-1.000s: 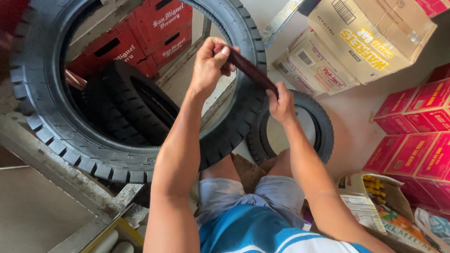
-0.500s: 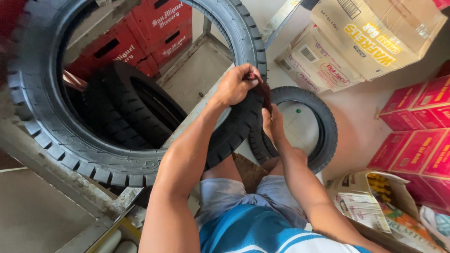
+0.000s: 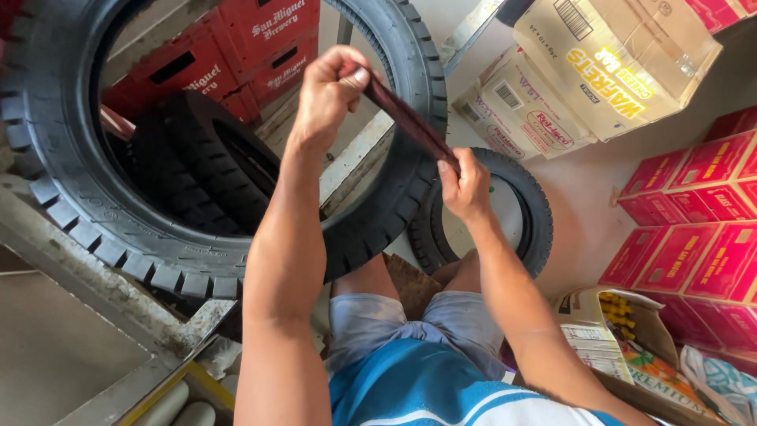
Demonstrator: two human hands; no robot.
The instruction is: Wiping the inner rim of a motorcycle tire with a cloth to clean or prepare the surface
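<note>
My left hand [image 3: 330, 95] is raised and pinches the upper end of a dark maroon rubber strip [image 3: 406, 117]. My right hand [image 3: 465, 185] grips the lower end, and the strip runs taut and slanted between them. Both hands are held in front of a large black knobby tyre [image 3: 79, 213] that stands upright on a metal frame. A smaller black tyre [image 3: 532, 209] lies on the floor just behind my right hand.
More black tyres [image 3: 197, 170] sit inside the big tyre's opening. Red crates [image 3: 236, 47] stand behind it. Cardboard boxes [image 3: 599, 71] are at the top right, red cartons [image 3: 694, 229] stacked at the right, and an open box with yellow items [image 3: 611, 319] by my right knee.
My left hand has gone back up and to the left after dipping toward my right hand, and the strip is stretched out between them again.
</note>
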